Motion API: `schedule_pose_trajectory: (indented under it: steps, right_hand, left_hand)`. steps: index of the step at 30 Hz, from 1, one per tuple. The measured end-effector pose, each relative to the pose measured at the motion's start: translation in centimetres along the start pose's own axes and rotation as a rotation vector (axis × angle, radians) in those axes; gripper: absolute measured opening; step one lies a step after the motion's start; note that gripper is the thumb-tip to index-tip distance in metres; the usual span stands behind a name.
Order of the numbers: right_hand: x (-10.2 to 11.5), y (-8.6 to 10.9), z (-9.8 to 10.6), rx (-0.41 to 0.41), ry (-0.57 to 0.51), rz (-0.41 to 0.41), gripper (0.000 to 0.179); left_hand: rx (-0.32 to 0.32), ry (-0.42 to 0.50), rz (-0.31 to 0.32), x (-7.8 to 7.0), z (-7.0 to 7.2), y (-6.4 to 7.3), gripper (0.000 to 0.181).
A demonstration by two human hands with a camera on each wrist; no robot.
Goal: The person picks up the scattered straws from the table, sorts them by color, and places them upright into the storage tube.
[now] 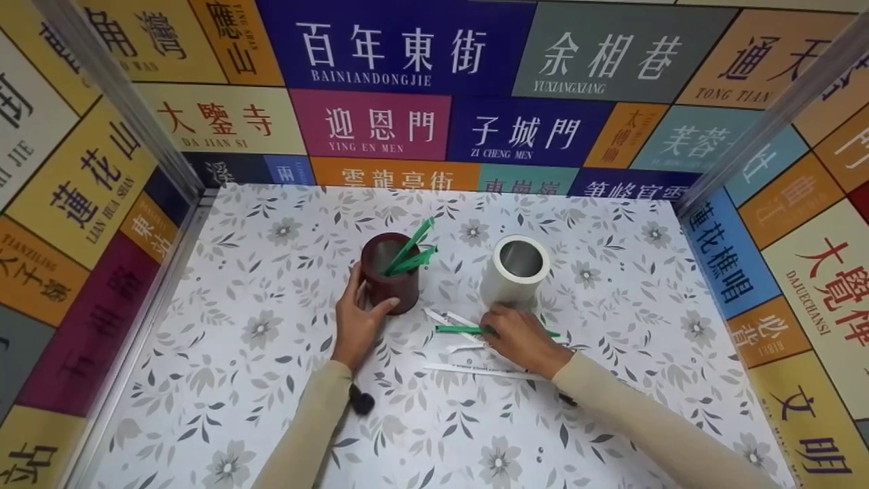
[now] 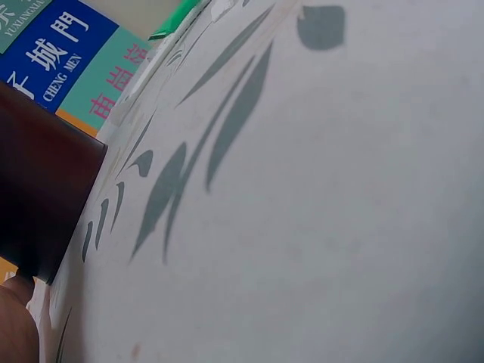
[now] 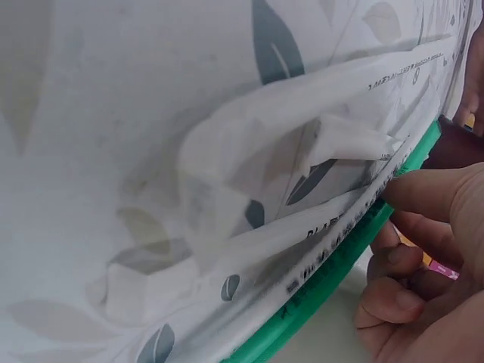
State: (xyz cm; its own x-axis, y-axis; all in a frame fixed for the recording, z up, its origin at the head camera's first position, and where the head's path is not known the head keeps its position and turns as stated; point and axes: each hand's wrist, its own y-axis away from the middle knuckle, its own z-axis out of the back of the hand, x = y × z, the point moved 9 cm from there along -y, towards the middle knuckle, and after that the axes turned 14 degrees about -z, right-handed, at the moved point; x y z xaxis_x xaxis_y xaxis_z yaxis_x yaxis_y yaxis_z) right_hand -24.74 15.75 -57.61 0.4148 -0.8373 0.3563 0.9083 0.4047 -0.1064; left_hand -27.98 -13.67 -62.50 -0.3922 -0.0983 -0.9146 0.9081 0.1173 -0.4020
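Observation:
A dark red cup [image 1: 407, 286] stands on the table with green wrapped straws [image 1: 415, 246] leaning out of its mouth. My left hand [image 1: 358, 327] grips it from the left, thumb across the front. In the left wrist view only the cup's dark side [image 2: 45, 181] and a thumb edge show. My right hand [image 1: 521, 339] pinches a green wrapped straw [image 1: 456, 329] lying across several white wrapped straws [image 1: 475, 369]. The right wrist view has the fingers against this green straw [image 3: 325, 276], white wrappers [image 3: 295, 113] beside it.
A white cup [image 1: 506, 291] stands just beyond my right hand; its inside looks grey. The table [image 1: 271, 394] has a flower-patterned cover. Lettered panels [image 1: 380, 129] rise at the back and both sides, with metal posts [image 1: 129, 95] at the corners.

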Motion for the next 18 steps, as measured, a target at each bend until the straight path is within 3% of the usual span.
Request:
schedule_pose_trajectory:
  steps: [9,12,18]
  right_hand:
    - [1.3,0.8,2.3,-0.115,-0.016,0.036,0.011]
    - [1.3,0.7,3.3,-0.114,-0.123,-0.002,0.012]
    - [0.8,0.1,4.9,-0.038,-0.454,-0.145,0.004]
  left_hand:
    - [0.000,-0.002,-0.001,-0.1,0.0,0.0,0.108]
    - [0.000,-0.004,-0.006,0.0,0.0,0.1,0.107]
    - [-0.013,0.003,-0.015,0.0,0.0,0.1,0.107]
